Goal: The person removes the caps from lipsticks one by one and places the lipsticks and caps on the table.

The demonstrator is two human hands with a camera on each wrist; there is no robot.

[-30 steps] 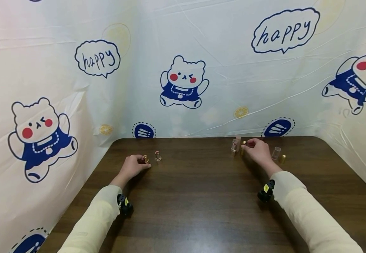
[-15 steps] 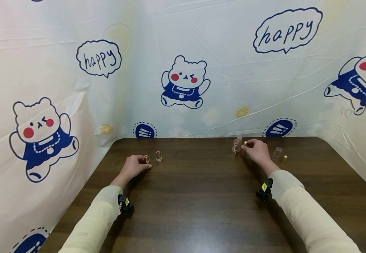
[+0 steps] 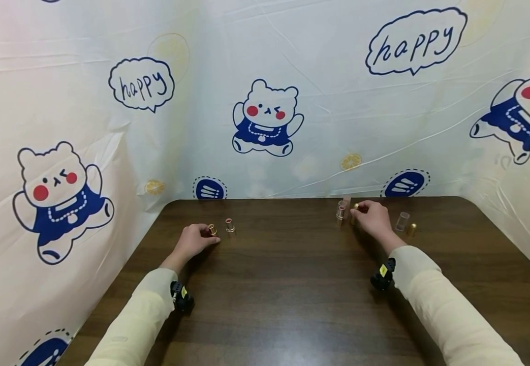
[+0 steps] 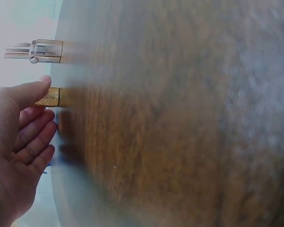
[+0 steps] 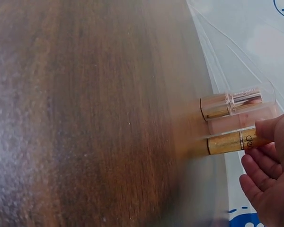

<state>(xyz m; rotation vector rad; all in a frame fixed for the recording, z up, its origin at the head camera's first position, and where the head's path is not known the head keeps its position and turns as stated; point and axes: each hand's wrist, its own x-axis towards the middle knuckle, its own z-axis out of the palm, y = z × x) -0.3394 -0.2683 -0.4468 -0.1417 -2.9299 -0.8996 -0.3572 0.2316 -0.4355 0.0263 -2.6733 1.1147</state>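
At the table's far left, my left hand (image 3: pixel 190 241) pinches an uncapped gold lipstick (image 4: pixel 49 97) that stands upright on the wood. Beside it, untouched, an uncapped rose-gold lipstick (image 3: pixel 230 226) stands upright. On the far right, the thumb and fingers of my right hand (image 3: pixel 372 218) hold the upper part of an upright gold lipstick (image 5: pixel 226 142), its dark lettering partly covered by the thumb. Next to that one are a rose-gold lipstick (image 3: pixel 340 212) under a clear cap and a pale pink translucent piece (image 5: pixel 244 119), whose kind I cannot tell.
Right of my right hand stand a clear cap (image 3: pixel 402 221) and a small gold cap (image 3: pixel 412 229). The brown wooden table (image 3: pixel 283 284) reaches back to a printed curtain (image 3: pixel 319 127). A small black camera sits on each wrist.
Both hands stay at their lipsticks. The view shifts very slightly; nothing on the table has visibly moved.
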